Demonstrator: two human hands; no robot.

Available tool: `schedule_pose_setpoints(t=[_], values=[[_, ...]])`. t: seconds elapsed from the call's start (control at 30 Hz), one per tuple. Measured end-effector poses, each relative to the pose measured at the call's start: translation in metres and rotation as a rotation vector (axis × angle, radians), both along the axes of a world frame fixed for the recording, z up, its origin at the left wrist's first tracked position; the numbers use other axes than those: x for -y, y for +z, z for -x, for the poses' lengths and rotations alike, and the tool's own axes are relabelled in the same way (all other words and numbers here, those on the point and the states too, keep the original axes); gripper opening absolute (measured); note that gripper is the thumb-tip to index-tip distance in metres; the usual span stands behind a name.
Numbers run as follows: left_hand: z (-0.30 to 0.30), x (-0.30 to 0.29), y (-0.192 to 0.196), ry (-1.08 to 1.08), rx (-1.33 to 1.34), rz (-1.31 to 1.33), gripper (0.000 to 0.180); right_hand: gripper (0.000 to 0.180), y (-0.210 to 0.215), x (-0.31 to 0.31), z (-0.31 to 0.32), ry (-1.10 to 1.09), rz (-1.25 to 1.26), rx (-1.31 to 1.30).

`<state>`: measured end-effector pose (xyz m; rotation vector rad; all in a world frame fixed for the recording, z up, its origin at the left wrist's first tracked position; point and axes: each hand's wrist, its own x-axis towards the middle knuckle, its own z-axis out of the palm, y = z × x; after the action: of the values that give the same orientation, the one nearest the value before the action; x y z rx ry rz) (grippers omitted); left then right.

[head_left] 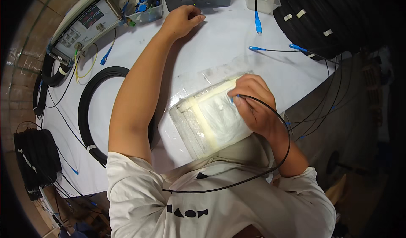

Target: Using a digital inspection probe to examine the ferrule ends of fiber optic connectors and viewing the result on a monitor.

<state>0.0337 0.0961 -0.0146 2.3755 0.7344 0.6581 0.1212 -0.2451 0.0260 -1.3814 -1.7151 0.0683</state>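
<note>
Right at grip (pixel 253 105) — cable tip (pixel 234 97)

clear plastic packet (pixel 211 119), rectangular, table centre | dark screen (pixel 91 17) on grey instrument, upper left

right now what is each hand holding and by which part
The right hand pinches a thin black cable just behind its blue connector end. The left hand holds nothing.

Black cable (pixel 277 124) with blue connector (pixel 232 99); white wipe pack (pixel 211 121); white table (pixel 220 43); grey meter (pixel 82 26).
</note>
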Motion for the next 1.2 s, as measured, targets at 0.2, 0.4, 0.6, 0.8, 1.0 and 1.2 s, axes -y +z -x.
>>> schedule_pose_setpoints(t=[0.2,0.4,0.6,0.8,1.0,1.2], values=[[0.001,0.004,0.000,0.018,-0.019,-0.014,0.039,0.015,-0.004,0.002,-0.001,0.034,0.024,-0.009],[0.003,-0.002,-0.002,-0.010,0.015,-0.003,0.040,0.013,-0.002,0.002,0.000,0.083,0.043,-0.008],[0.005,0.000,0.000,-0.002,-0.008,-0.026,0.041,0.011,-0.002,0.001,0.001,0.026,0.020,0.015],[0.001,0.004,0.003,0.015,-0.043,-0.007,0.044,0.011,-0.003,0.002,0.000,0.002,0.004,0.037],[0.001,-0.002,-0.002,0.003,-0.017,-0.013,0.045,0.010,-0.003,0.002,0.002,0.010,-0.001,0.027],[0.001,-0.001,-0.001,0.000,-0.012,-0.014,0.045,0.009,-0.001,0.005,-0.001,0.082,0.055,0.003]])
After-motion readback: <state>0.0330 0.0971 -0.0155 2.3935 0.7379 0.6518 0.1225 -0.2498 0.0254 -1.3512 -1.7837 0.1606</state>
